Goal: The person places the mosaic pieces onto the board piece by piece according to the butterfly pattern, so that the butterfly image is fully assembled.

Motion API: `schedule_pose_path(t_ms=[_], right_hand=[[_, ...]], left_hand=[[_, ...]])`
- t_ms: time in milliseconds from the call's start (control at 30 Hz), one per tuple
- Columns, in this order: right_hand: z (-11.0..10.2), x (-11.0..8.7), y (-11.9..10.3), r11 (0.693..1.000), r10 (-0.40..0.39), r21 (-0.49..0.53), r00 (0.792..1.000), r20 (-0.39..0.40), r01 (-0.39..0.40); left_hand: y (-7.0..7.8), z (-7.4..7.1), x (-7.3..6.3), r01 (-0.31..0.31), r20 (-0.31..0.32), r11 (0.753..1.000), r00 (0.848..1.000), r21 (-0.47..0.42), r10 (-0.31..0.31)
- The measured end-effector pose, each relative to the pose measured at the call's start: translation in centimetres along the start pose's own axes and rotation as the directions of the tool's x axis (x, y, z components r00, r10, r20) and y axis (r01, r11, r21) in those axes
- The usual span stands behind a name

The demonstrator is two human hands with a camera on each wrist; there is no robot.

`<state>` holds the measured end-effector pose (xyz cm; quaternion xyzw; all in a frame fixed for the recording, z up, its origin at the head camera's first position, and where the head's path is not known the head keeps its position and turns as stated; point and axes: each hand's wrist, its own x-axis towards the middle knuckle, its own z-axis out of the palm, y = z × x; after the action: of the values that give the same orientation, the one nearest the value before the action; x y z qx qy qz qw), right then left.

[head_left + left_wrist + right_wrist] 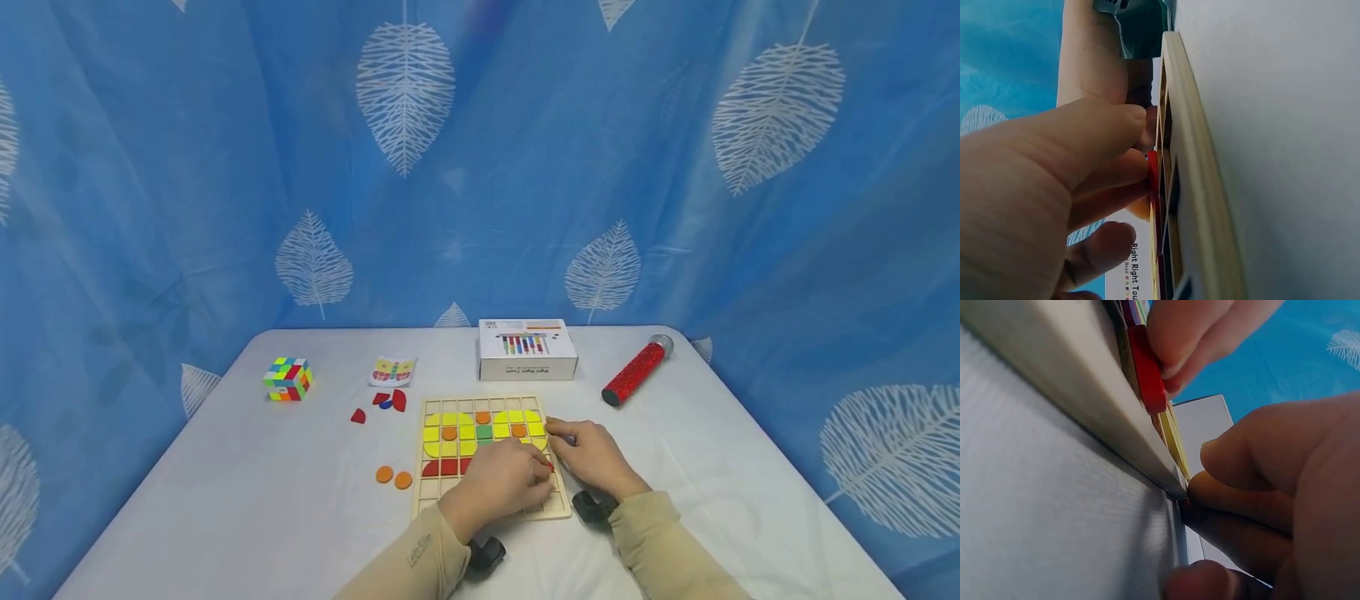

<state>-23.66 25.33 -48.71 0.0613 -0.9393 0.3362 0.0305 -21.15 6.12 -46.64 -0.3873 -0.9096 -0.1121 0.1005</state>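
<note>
A square wooden grid board (491,399) lies on the table, partly filled with yellow, orange, green and red pieces. Across its lower right part reaches my left hand (502,479), fingers bent down over the grid. Its fingertips hold a red piece (1146,369) at the board's right side; in the left wrist view the red piece (1152,172) shows beneath them. My right hand (592,450) grips the board's right edge with curled fingers (1222,494). The left hand hides much of the board's lower part.
Two orange discs (385,474) lie left of the board. Several red pieces (399,401) and a blue one sit near a butterfly picture card (392,372). A puzzle cube (288,379) stands at left, a white box (528,350) behind, a red microphone (634,375) at right.
</note>
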Motion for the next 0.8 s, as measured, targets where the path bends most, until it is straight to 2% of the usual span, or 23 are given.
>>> schedule_pose_path(t_ms=[100,267,633,733,800], right_hand=[[0.0,0.1,-0.1,1.000,0.006,0.004,1.000,0.004,-0.006],[0.3,0.3,0.0,1.000,-0.003,0.001,1.000,0.004,0.003],[0.1,0.0,-0.3,1.000,0.009,0.022,1.000,0.006,-0.009],[0.0,-0.2,-0.3,1.000,0.006,0.020,1.000,0.002,-0.006],[0.0,-0.2,-0.3,1.000,0.001,0.015,1.000,-0.004,-0.001]], left_hand=[[-0.1,-0.2,-0.1,-0.014,0.012,0.999,1.000,0.036,0.014],[-0.2,0.0,-0.2,0.000,0.027,0.998,1.000,0.069,-0.002],[-0.2,0.3,-0.3,0.015,-0.001,0.998,1.000,0.057,-0.015],[-0.1,0.0,-0.4,0.050,-0.015,0.997,0.999,0.057,-0.049],[-0.2,-0.7,-0.6,0.080,-0.066,0.995,0.995,0.067,-0.075]])
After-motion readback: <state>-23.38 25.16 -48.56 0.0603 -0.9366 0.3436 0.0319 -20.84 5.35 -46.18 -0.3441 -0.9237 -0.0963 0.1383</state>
